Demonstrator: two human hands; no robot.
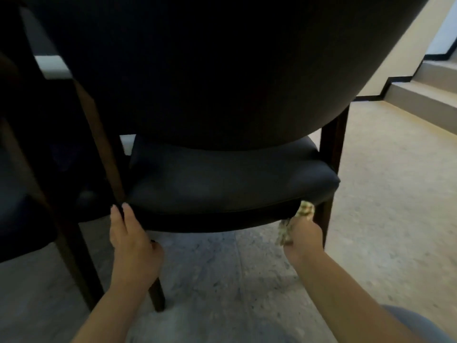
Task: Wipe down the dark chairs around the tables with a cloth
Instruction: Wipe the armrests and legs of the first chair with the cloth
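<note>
A dark chair (222, 179) with a padded seat and a wide curved backrest fills the middle of the view. My left hand (131, 241) rests with straight fingers against the seat's near left corner, by the wooden leg. My right hand (304, 238) grips a crumpled yellowish cloth (305, 210) and presses it to the underside edge of the seat at its near right corner, beside the right leg. Part of the cloth hangs below my fingers.
A second dark chair (27, 199) stands close on the left, its wooden frame next to my left hand. Pale speckled floor (385, 194) spreads to the right, with low steps (425, 95) at the far right. A grey-clad knee shows bottom right.
</note>
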